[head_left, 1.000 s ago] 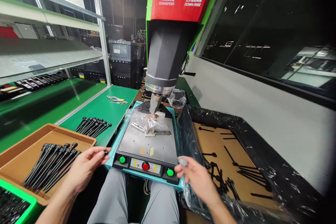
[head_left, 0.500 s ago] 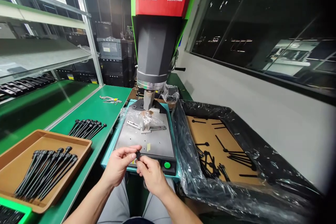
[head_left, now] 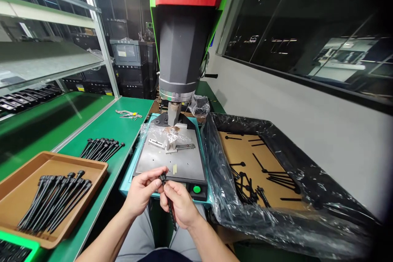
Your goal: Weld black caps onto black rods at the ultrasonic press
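Over the front edge of the machine's base, both hands hold one thin black rod with a thick knobbed head (head_left: 172,214). My left hand (head_left: 141,191) pinches the head between thumb and fingers. Just below it, my right hand (head_left: 181,204) is closed around the shaft, whose lower end points down towards my lap. Part of the rod is hidden by the fingers. Beyond the hands is a metal plate (head_left: 162,161) with a small fixture (head_left: 172,144) under the pointed metal tip (head_left: 173,114) of a press.
At left, a brown tray (head_left: 101,168) holds several black rods, and another bundle (head_left: 101,148) lies on the green table (head_left: 123,131). Pliers (head_left: 127,114) lie farther back. At right stands a box lined with black plastic (head_left: 221,188), rods scattered inside. A green button (head_left: 197,189) sits near my right hand.
The rod's shaft now shows below my right hand, where it was hidden before. Both hands stay together at nearly the same place. The view has tilted slightly downward.
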The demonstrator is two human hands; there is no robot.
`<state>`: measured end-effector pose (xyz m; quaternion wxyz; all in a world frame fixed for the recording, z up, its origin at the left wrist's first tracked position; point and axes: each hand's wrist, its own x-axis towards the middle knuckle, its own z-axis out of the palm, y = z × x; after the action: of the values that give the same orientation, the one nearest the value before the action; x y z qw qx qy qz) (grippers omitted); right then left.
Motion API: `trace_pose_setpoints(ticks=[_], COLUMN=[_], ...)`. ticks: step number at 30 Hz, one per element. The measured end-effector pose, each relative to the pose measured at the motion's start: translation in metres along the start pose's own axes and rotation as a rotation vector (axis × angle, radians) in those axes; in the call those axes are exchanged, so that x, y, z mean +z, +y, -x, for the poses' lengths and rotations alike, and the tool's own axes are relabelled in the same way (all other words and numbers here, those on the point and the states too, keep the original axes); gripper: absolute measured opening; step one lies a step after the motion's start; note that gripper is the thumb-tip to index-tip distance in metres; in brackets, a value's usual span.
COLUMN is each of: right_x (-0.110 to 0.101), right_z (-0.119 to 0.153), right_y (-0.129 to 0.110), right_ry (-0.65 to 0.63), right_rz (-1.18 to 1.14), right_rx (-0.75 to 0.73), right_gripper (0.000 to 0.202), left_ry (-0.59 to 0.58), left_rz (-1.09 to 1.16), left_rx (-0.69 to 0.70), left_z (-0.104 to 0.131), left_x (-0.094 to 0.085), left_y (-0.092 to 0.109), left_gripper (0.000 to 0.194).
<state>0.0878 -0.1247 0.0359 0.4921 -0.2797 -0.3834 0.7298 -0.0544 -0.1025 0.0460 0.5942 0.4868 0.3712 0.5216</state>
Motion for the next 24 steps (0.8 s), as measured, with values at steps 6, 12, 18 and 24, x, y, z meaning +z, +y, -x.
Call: trace_pose_setpoints(ticks=[6,12,18,24], right_x=[-0.003,0.003,0.01,-0.005], right_z=[0.0,-0.002,-0.004,-0.011], right_y=[0.003,0.006,0.004,0.004], right_ry=[-0.052,0.034,0.053,0.089], right_rz=[-0.335,-0.206,-0.197,-0.078], right_rx=[0.16,0.001,-0.069,-0.098], right_gripper=[0.035,0.037,0.042,0.038], left_ry=[0.009,0.03,0.006,-0.044], left_rz=[-0.083,0.017,0.024,-0.018], left_rx=[0.051,0.011,0.037,0.002], left_z=[-0.002,-0.004,-0.005,-0.012], left_x=[0.004,0.007,0.011,0.015], left_y=[0.004,-0.002,-0.006,-0.008], left_gripper=[0.026,0.029,0.03,0.028])
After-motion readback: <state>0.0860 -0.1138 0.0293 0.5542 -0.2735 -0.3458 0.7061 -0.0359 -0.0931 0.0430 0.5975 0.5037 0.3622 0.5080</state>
